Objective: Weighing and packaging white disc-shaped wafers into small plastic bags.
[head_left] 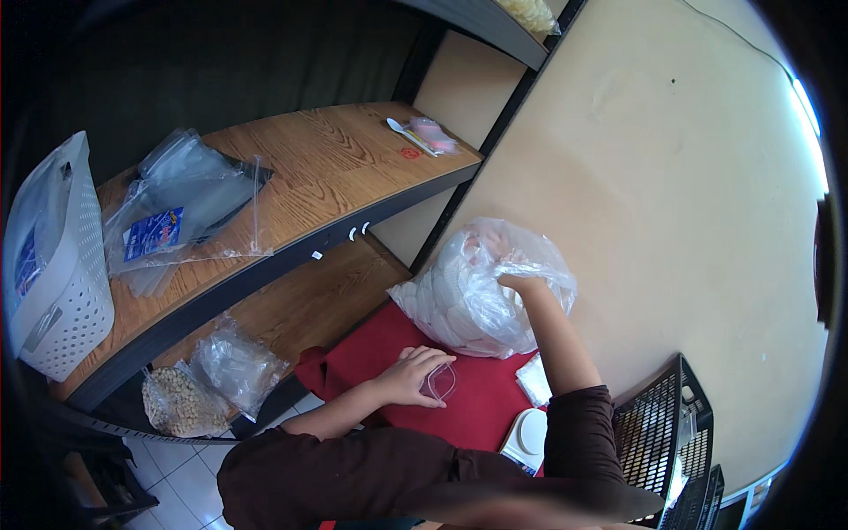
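Over the red cloth (389, 346), my left hand (411, 375) holds a small clear plastic bag (439, 382), its mouth spread open toward the right. My right hand (519, 283) reaches into the top of a large clear plastic bag (468, 300). Whitish and pale pink contents fill that large bag, but their kind is hard to make out. The bag's plastic hides the fingers of my right hand. By my right forearm lies a small white packet (533, 380). A white kitchen scale (528, 435) stands nearer to me.
On the wooden shelf (309, 146) are a white perforated basket (75, 283), clear zip bags (190, 199), a white plastic spoon (408, 134) and small pinkish bags (433, 134). Lower down lie a bag of beige pieces (181, 405) and crumpled clear plastic (234, 362). Black crates (658, 433) stand at right.
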Motion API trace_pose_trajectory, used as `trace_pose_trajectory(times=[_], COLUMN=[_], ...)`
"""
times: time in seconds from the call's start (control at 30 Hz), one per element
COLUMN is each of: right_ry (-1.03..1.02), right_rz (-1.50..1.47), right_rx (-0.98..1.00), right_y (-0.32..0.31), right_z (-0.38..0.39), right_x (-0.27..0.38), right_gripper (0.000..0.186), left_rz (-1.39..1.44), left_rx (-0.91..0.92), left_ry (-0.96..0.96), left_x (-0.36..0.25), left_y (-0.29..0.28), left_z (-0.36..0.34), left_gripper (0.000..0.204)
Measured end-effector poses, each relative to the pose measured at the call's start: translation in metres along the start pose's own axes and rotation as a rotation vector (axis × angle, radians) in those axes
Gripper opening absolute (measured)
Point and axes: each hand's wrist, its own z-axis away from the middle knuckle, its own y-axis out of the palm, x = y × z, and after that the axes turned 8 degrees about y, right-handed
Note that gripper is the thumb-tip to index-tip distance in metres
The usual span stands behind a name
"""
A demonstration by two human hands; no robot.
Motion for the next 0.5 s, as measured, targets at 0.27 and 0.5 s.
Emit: trace_pose_trajectory(times=[0.27, 0.5], right_ry=[0.306, 0.227], right_rz=[0.105, 0.132], right_rx=[0.190, 0.079], right_y=[0.004, -0.009], right_z=[-0.001, 0.011], right_x=[0.023, 0.026], right_gripper=[0.045, 0.042], left_rz=[-0.038, -0.047], left_rx=[0.002, -0.009], left_ry=[0.026, 0.019], left_x=[-0.006, -0.009], left_y=[0.005, -0.001], left_z=[-0.001, -0.002], left_gripper=[0.093, 0.094])
